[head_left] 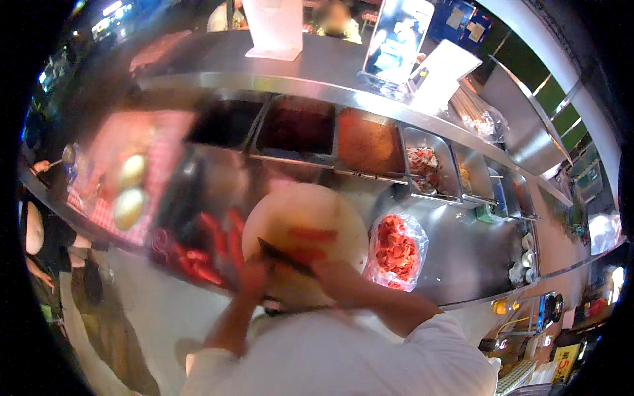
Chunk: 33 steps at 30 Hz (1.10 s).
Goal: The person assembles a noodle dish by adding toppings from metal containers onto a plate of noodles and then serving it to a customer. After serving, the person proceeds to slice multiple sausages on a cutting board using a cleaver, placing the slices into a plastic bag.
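Note:
A round cutting board [267, 213] lies before me on the counter. My right hand [334, 278] grips a dark-bladed knife [287, 258], its blade slanting up and left over the board. One long red piece of food [313, 234] lies across the board, and another red piece [308, 254] shows close to the blade. At the board's left edge is my left hand [254, 273]; blur hides its fingers and whether they hold anything. Several red sausage-like pieces [218, 237] lie left of the board. To its right sits a clear plastic bag [421, 250] with red slices [395, 251] in it.
Metal pans line the counter's back, one with orange-brown powder [369, 143], one with shredded food [423, 166]. Two pale oval things [130, 208] rest on a checked cloth [106, 210] at left. A phone [398, 42] stands on the raised shelf [208, 59]. People are nearby.

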Available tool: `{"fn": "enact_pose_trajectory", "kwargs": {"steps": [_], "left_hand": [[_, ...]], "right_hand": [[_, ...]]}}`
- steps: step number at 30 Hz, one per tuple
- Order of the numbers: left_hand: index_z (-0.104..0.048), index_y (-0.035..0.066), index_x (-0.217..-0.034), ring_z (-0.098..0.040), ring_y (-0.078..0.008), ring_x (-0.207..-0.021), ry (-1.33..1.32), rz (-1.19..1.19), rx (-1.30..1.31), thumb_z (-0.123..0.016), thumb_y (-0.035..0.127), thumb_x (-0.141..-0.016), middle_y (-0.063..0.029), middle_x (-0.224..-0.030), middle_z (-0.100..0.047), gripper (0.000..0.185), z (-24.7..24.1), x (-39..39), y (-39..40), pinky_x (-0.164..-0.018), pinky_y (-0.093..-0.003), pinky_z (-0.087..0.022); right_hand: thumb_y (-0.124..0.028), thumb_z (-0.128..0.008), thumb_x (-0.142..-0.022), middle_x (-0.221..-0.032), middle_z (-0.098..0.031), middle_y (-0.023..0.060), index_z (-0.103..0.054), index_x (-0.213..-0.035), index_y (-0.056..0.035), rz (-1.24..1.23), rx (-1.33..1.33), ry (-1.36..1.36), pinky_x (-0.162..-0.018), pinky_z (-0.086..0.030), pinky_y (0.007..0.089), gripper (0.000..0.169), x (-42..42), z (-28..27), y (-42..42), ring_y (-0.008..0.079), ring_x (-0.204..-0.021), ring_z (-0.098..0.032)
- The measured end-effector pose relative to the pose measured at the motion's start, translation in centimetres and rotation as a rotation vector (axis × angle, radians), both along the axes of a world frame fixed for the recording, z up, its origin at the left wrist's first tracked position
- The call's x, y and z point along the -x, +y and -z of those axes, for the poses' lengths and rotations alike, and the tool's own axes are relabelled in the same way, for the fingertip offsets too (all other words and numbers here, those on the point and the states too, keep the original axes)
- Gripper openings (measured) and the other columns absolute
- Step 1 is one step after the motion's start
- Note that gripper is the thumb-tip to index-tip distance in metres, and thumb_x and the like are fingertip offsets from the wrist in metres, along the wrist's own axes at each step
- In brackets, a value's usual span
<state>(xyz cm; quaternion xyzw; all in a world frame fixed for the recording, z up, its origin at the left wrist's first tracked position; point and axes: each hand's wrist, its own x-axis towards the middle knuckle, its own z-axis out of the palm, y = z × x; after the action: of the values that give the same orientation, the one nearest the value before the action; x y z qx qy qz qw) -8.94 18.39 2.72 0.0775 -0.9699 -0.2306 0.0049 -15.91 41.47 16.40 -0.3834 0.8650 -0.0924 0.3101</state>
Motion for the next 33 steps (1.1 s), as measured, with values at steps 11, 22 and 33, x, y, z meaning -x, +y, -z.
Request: {"fn": "enact_pose_trajectory", "kwargs": {"steps": [11,22,33], "left_hand": [[-0.072,0.011,-0.096,-0.065,-0.0364,-0.095,0.055,-0.033,0.051,-0.062,0.014,-0.079,-0.0168,-0.103,-0.068,0.021,-1.2,-1.1,0.4,-0.08,-0.0467,-0.055],[-0.073,0.017,-0.098,-0.066,-0.0326,-0.092,0.102,-0.06,0.111,-0.061,0.014,-0.079,-0.0114,-0.095,-0.066,0.022,0.9,-1.2,-0.3,-0.076,-0.0447,-0.055],[-0.072,0.009,-0.1,-0.064,-0.039,-0.096,0.052,-0.037,0.075,-0.061,0.012,-0.078,-0.0194,-0.102,-0.066,0.025,0.9,-1.4,-0.5,-0.085,-0.0472,-0.053]], "right_hand": [[-0.016,-0.054,-0.089,-0.089,-0.066,0.0262,-0.056,-0.103,-0.0006,0.124,0.036,0.117,-0.079,-0.05,0.0543,0.021,-1.1,4.4,-0.8,0.0453,-0.088,-0.064],[-0.017,-0.056,-0.09,-0.087,-0.066,0.0261,-0.054,-0.105,0.0001,0.075,0.002,0.061,-0.078,-0.049,0.0551,0.023,-0.3,2.9,-1.8,0.0455,-0.084,-0.064],[-0.017,-0.055,-0.089,-0.084,-0.066,0.0268,-0.054,-0.104,-0.0002,0.052,-0.02,0.078,-0.075,-0.05,0.0553,0.022,0.1,1.5,-1.7,0.0458,-0.081,-0.064]]}}
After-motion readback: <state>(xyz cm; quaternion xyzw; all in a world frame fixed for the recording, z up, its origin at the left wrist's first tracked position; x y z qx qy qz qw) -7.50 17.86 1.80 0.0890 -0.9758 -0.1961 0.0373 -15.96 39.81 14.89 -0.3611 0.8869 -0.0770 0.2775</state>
